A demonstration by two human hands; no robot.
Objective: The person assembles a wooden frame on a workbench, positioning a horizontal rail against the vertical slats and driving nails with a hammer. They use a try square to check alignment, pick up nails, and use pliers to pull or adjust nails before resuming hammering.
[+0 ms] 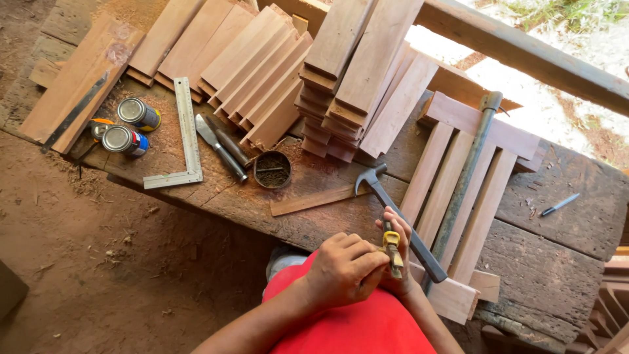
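Both hands meet over a small yellow-and-metal tool at the near edge of the table.

Left hand (344,267) curled, fingers pressed together around the base of the small tool (392,248); right hand (396,252) behind it, fingers wrapped on the same tool. Claw hammer (400,219) lies on the table (563,262) just beyond the hands, its handle touching the right fingers. Right of the hammer: slatted wooden frame (458,190) with a long bar clamp (466,174) across it. Left of the hammer: round tin (272,169), chisel (219,147), steel square (187,134), two cans (131,128). Stacked boards (354,72) beyond.
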